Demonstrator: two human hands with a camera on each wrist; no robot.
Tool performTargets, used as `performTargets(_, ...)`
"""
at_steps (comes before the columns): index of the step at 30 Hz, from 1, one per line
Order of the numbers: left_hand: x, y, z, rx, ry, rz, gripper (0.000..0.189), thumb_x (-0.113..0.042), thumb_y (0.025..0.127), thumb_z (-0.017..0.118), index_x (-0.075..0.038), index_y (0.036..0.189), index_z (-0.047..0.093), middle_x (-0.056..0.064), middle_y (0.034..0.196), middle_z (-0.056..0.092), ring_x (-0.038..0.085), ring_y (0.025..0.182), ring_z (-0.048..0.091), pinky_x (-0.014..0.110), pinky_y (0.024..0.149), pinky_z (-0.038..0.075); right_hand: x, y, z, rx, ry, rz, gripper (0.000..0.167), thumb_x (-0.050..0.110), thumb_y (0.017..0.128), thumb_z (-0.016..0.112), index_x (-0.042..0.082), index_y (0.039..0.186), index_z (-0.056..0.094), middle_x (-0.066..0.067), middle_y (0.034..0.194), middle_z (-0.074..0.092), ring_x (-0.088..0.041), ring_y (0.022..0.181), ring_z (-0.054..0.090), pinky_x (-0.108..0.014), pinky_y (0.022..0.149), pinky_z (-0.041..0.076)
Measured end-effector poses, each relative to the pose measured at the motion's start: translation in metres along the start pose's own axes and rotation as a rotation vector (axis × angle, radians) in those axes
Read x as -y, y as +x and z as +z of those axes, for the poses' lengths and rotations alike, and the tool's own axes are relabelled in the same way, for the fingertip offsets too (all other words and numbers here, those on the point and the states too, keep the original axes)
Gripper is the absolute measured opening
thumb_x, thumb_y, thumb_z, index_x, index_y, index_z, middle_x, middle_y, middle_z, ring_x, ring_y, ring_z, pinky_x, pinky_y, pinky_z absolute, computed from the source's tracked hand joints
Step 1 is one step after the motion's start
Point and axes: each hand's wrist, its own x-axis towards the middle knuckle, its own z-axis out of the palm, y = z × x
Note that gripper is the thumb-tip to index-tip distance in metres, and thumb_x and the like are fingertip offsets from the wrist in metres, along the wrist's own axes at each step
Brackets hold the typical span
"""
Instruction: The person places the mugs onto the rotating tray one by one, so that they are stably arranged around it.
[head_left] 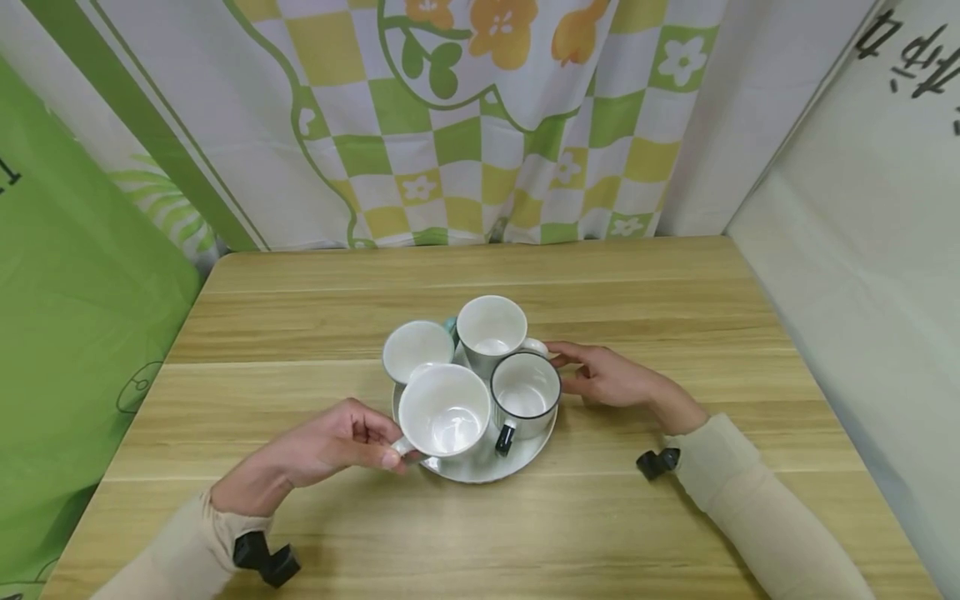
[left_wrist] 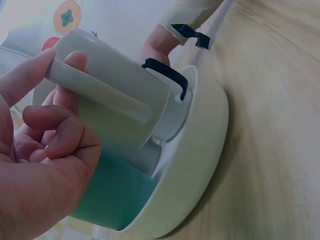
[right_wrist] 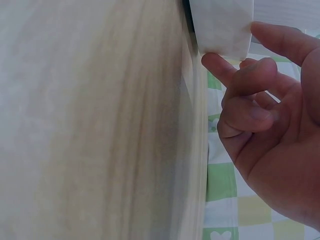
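Note:
Between its thumb and fingers, my left hand (head_left: 337, 442) pinches the handle (left_wrist: 100, 90) of a white mug (head_left: 448, 412). This mug stands higher than its neighbours, at the near left of a white, deep-sided dish (head_left: 480, 477); whether its base rests on anything is hidden. Also in the dish are a teal-sided mug (left_wrist: 120, 190), a white mug (head_left: 491, 325) at the back, and a dark-rimmed mug (head_left: 527, 396) with a black handle (left_wrist: 167, 75). At the dish's right side, my right hand (head_left: 611, 375) touches a white wall (right_wrist: 225, 27), apparently the dish's, with loosely bent fingertips.
The dish stands on a wood-grain table (head_left: 465, 550). A checked curtain (head_left: 480, 167) hangs behind the far edge, with a green cloth (head_left: 75, 292) at the left and a white sheet (head_left: 862, 250) at the right. Black wrist mounts (head_left: 266, 560) hang from both sleeves.

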Motion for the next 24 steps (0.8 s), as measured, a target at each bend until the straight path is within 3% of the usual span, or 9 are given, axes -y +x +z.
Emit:
performTargets(9, 0.012, 0.002, -0.004, 0.001, 0.016, -0.035, 0.027, -0.003, 0.094, 0.063, 0.020, 0.108, 0.063, -0.002, 0.104, 0.076, 0.013, 0.095, 0.071, 0.030, 0.092, 0.053, 0.000, 0.001, -0.001, 0.005, 0.002, 0.000, 0.055, 0.014, 0.099, 0.061, 0.007, 0.151, 0.041, -0.017, 0.134, 0.064, -0.033, 0.121, 0.062, -0.025, 0.070, 0.052)
performTargets(17, 0.023, 0.006, -0.005, 0.012, 0.007, -0.042, 0.028, -0.002, 0.093, 0.064, 0.022, 0.106, 0.062, 0.004, 0.105, 0.077, 0.013, 0.094, 0.072, 0.030, 0.092, 0.054, 0.000, 0.000, -0.001, 0.006, 0.013, 0.005, 0.056, 0.013, 0.099, 0.062, 0.008, 0.151, 0.041, -0.017, 0.133, 0.064, -0.032, 0.118, 0.063, -0.025, 0.066, 0.052)
performTargets(24, 0.031, 0.007, -0.006, 0.028, -0.016, -0.055, 0.030, -0.003, 0.094, 0.064, 0.024, 0.107, 0.060, -0.002, 0.101, 0.076, 0.011, 0.093, 0.071, 0.028, 0.092, 0.053, 0.000, 0.000, 0.000, 0.010, 0.026, 0.016, 0.055, 0.014, 0.099, 0.062, 0.008, 0.150, 0.042, -0.017, 0.134, 0.064, -0.030, 0.114, 0.064, -0.025, 0.064, 0.052)
